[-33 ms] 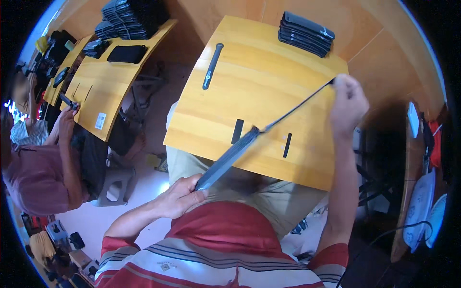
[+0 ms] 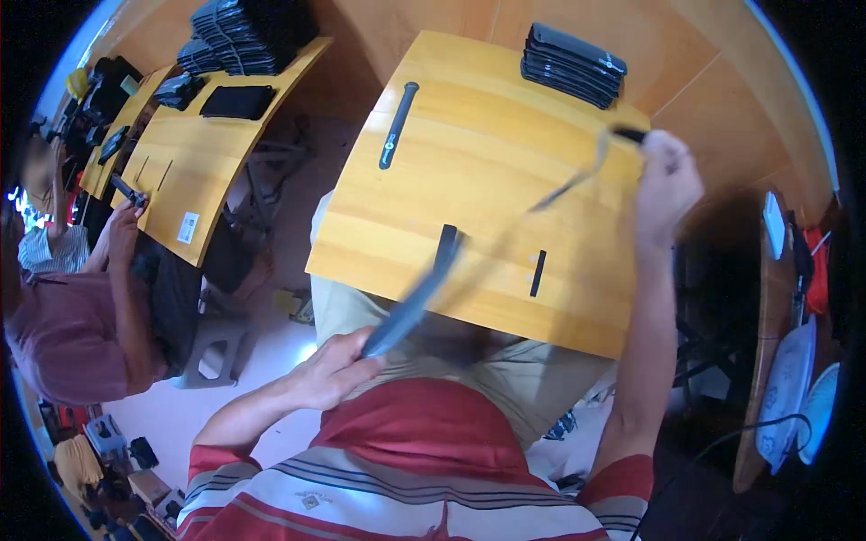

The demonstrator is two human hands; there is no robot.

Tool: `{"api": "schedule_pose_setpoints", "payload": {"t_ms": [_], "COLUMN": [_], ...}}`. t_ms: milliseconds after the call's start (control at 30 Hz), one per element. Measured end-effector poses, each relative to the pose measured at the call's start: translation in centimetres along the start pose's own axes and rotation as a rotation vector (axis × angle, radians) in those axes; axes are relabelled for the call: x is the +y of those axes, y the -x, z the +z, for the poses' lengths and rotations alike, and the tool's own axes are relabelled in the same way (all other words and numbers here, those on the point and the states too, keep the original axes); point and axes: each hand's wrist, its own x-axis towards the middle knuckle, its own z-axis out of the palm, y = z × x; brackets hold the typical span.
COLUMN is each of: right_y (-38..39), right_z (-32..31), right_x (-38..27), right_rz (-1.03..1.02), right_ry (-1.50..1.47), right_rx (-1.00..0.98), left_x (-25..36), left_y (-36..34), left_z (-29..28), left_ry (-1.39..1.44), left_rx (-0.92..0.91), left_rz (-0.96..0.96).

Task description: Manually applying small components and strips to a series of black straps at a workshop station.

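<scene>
Moved since the earlier frame: the strap's (image 2: 469, 257) far end has bowed upward and blurred, where earlier it ran taut and straight; the right hand (image 2: 666, 185) sits at much the same spot by the board's (image 2: 469, 117) right edge.

Left hand (image 2: 338, 370): closed around the strap's wide near end, low, over the lap and just off the board's near edge.
Right hand: raised, fingers pinched shut on the strap's thin dark tip.
Strap: long, dark, flat, wide at the left-hand end and thin toward the right; spans diagonally above the board, apparently lifted clear of it, motion-blurred.
Board: yellow wooden, resting across the lap.
On board: a second strap (image 2: 398, 124) lying flat at upper left, untouched; a stack of dark flat pieces (image 2: 573, 63) at the far right corner; two short dark bars (image 2: 446, 245), (image 2: 538, 273) near the front edge, under the held strap.
Left of frame: another person (image 2: 68, 325) seated at a similar board (image 2: 203, 171) with more dark stacks.

Step in hand, judged: flexing or pulling the strap between both hands. Next move calls for both ends kept firmly pinched while the slack is taken up.
</scene>
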Motion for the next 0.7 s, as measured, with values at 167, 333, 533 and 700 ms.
{"api": "schedule_pose_setpoints", "payload": {"t_ms": [167,333,533,700], "right_y": [-5.0,0.8,9.3,13.5], "right_z": [-0.9,4.2,8.2,10.3], "right_x": [3.6,-0.2,-0.2,-2.3], "right_rz": [-0.005,-0.092,-0.533,-0.575], "right_ry": [0.099,0.311,0.212,0.226], "right_rx": [0.184,-0.058,-0.396,-0.705], "left_x": [-4.5,-5.0,-5.4,-5.4], "left_y": [3.2,3.2,3.0,2.4], "left_z": [-0.8,-1.2,-1.0,-0.7], "left_ry": [0.169,0.401,0.495,0.583], "left_rx": [0.116,0.176,0.191,0.207], "left_rz": [-0.159,-0.030,0.006,0.006]}}
